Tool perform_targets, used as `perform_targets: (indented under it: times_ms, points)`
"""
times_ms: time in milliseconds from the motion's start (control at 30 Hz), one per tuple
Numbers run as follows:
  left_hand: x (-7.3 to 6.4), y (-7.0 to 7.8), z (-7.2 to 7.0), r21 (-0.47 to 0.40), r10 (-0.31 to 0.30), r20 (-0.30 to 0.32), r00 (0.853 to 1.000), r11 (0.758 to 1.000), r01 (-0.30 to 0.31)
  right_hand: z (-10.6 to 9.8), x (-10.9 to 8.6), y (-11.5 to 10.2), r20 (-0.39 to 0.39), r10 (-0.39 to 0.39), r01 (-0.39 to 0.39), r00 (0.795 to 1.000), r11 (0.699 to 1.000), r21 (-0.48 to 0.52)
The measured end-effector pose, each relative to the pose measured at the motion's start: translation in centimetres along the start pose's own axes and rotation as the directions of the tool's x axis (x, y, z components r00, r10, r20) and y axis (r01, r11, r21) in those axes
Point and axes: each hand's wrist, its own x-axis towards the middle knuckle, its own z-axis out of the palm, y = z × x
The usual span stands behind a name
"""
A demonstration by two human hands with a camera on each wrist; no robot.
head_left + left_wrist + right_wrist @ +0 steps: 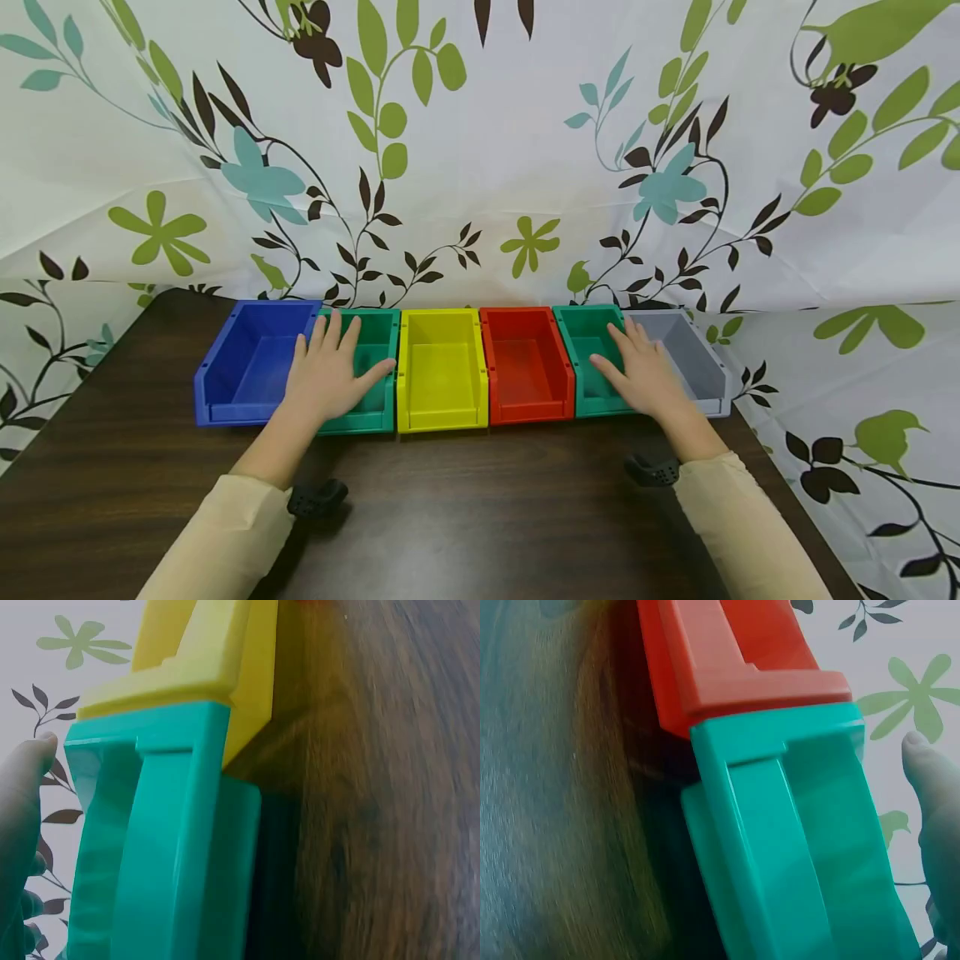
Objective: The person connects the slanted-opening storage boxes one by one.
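Note:
My left hand [324,379] is spread over the left green bin [375,342], its fingers straight and holding nothing. In the left wrist view the thumb [37,761] shows beside that bin's front wall [161,847]. Over the right green bin [596,375] my right hand [641,371] is spread too, fingers straight, partly covering the edge of the grey bin [686,354]. Its thumb [930,772] appears at the right of the right wrist view. Whether either hand touches a bin, I cannot tell.
Between the green bins stand a yellow bin [442,367] and a red bin [527,362]. A blue bin [255,358] is at the row's left end. All sit on a dark wooden table [480,508], before a leaf-patterned cloth [480,167].

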Motion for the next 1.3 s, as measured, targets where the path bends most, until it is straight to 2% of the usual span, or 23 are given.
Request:
perform_targets:
  times_ms: [200, 533, 900, 1133, 1300]
  points:
    - [0.5, 1.2, 0.3, -0.018, 0.023, -0.008, 1.0, 1.0, -0.023, -0.7, -0.6, 0.9, -0.022, 0.013, -0.013, 1.0, 1.0, -0.012]
    - [1.3, 4.2, 0.5, -0.067, 0.059, 0.005, 0.998, 0.996, -0.059, -1.7, -1.2, 2.4, -0.017, 0.052, -0.051, 0.998, 0.995, 0.088]
    - [2.0, 7.8, 1.6, -0.108, 0.102, 0.024, 0.994, 0.989, -0.099, -2.2, -1.6, 3.4, 0.02, 0.131, -0.132, 0.991, 0.97, 0.206]
    - [2.4, 9.9, 2.5, -0.162, 0.133, 0.045, 0.99, 0.979, -0.125, -2.3, -1.6, 3.7, 0.03, 0.163, -0.164, 0.986, 0.934, 0.319]
    - [2.5, 11.0, 2.9, -0.174, 0.133, 0.053, 0.99, 0.977, -0.122, -2.3, -1.5, 3.7, 0.024, 0.176, -0.173, 0.984, 0.921, 0.348]
